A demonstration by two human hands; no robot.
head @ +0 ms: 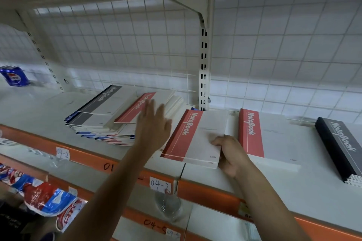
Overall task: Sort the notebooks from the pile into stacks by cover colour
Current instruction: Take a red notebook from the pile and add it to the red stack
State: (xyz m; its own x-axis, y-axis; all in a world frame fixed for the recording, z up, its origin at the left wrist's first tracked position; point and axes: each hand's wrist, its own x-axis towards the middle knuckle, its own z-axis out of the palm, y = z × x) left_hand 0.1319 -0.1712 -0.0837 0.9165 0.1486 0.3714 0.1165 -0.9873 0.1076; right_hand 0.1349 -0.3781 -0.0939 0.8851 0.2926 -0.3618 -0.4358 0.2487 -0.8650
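The red notebook, likely thin, light and floppy, lay just left of the red stack, the right hand clamped on its free edge, a sensible hold. Further left, the left hand hovered over the pile, fingers apart.

We note a blue Pepsi pack at far left of the shelf, a slotted upright against the wire grid, and a 04-2 label on the front edge.
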